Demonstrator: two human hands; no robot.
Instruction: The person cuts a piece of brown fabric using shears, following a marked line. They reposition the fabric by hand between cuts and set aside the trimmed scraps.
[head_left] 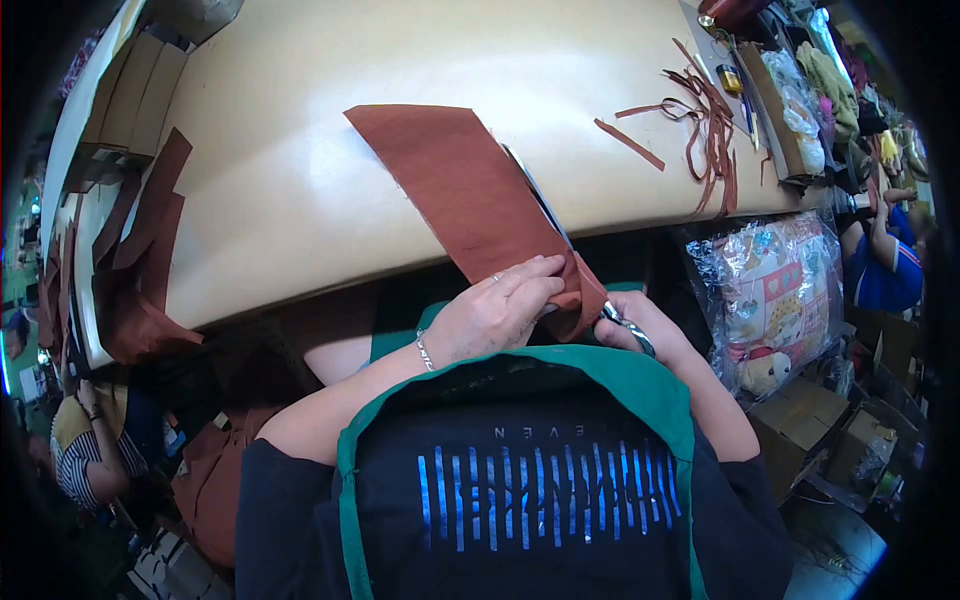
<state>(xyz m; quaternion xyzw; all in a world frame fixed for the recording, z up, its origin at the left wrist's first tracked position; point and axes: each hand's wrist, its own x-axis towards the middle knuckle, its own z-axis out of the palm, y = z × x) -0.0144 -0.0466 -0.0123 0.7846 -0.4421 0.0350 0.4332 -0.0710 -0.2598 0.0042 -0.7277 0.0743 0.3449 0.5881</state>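
At 9 o'clock, note loose rust-brown cloth pieces (150, 275), draped at the left end of the counter (290, 215); at 10 o'clock, cardboard boxes (130, 95).

From 11 o'clock down to just right of centre, locate the rust-brown cloth panel (450, 180): far part flat on the counter, near end past the front edge and gathered between the hands. Long axis: 11 o'clock to 5 o'clock. Broad, slanted far end pointing to 11 o'clock; narrower, folded end toward 5 o'clock.

Left hand (495, 315): over the near end, fingers close together, apparently pinching the folded cloth. Beside it, scissors (622, 320), with a visible blade (542, 200) along the right-hand edge, pointing to 11 o'clock. Blade opening: partly hidden by cloth; cannot tell. Right hand (650, 325): fingers curled around the scissor handles.

Step in hand, as judged: cutting or trimming along the long right-hand edge. For any further cut, hold the near end steady, align the blades with that edge and clear the left fingers from the cutting line.

At 2 o'clock, note narrow rust-brown strips (712, 145), tangled on the counter; at 3 o'clock, beyond the front edge, a plastic-wrapped patterned cushion (775, 285).
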